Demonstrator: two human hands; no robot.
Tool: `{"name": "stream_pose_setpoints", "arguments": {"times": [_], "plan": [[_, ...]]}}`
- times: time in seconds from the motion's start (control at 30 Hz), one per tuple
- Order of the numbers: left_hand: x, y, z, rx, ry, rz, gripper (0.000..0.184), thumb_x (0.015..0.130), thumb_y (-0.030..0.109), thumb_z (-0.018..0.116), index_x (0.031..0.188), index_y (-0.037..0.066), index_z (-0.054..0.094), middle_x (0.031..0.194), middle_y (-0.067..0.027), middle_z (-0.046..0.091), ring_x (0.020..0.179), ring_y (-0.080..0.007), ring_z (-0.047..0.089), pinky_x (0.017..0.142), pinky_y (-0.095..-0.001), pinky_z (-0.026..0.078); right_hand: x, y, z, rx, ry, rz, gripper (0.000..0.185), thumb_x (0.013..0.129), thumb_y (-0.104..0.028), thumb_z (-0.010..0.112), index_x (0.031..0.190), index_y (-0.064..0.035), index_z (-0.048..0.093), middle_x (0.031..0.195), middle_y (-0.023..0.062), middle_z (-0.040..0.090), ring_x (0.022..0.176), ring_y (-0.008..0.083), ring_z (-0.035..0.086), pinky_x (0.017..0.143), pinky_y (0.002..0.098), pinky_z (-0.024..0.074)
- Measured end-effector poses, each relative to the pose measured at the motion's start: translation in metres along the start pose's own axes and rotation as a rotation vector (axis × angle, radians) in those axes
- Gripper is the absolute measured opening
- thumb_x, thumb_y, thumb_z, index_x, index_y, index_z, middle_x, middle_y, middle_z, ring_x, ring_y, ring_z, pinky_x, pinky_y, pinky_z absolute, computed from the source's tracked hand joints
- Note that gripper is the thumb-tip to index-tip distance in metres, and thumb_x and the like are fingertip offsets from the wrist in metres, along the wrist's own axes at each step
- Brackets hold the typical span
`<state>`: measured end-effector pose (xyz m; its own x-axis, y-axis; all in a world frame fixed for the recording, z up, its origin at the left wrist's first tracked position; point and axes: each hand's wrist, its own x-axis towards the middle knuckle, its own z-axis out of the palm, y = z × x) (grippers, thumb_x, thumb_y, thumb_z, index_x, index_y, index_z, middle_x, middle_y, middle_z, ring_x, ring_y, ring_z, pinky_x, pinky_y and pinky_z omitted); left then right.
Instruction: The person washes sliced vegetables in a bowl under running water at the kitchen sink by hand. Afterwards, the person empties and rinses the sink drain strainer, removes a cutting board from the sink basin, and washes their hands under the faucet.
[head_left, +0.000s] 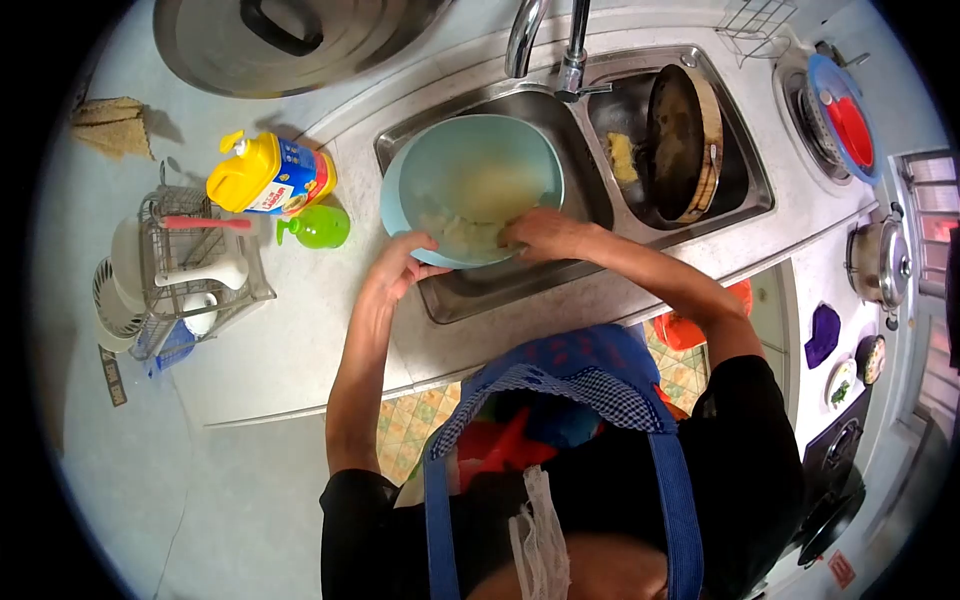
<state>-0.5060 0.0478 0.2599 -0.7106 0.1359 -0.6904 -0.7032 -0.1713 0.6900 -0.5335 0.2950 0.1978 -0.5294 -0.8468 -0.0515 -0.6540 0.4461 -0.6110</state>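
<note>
A large pale blue-green bowl [394,190] sits tilted over the left sink basin, holding cloudy water and pale, soft-looking pieces. My left hand [402,262] grips the bowl's lower left rim, with the thumb on the rim and the other fingers around the outside. Inside the lower right of the bowl is my right hand [548,235], its fingers curled down at the pale pieces. Whatever those fingertips hold is too unclear to name.
A faucet [573,70] rises behind the basins. The right basin holds a wok [672,150], a round wooden board [708,150] and a yellow sponge [622,157]. Left are a yellow jug [245,180], a green pump bottle [320,227] and a wire rack [205,285].
</note>
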Motion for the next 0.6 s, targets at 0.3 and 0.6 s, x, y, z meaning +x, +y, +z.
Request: {"name": "stream_pose_setpoints", "arguments": {"times": [0.3,0.6], "plan": [[-0.014,-0.01,-0.004,-0.063,-0.052,-0.026,0.031,0.069,0.005,0.057,0.096,-0.006,0.049,0.099,-0.0164,0.054,0.087,-0.0287,0.057,0.074,-0.0424,0.052,0.021,0.008,-0.014,0.644,-0.204,0.079,0.027,0.067,-0.018,0.064,0.089,-0.0045,0.06,0.077,0.0079,0.059,0.076,0.0213,0.058,0.066,0.0297,0.0445],[-0.025,-0.01,0.001,0.041,0.001,-0.005,0.026,0.071,0.004,0.056,0.094,-0.005,0.051,0.088,-0.0115,0.055,0.079,-0.0254,0.059,0.07,-0.0412,0.053,0.053,-0.009,0.022,-0.222,0.229,-0.302,0.038,0.069,-0.022,0.061,0.106,-0.0132,0.053,0.121,0.0106,0.042,0.12,0.0267,0.034,0.103,0.0439,0.0212]]}}
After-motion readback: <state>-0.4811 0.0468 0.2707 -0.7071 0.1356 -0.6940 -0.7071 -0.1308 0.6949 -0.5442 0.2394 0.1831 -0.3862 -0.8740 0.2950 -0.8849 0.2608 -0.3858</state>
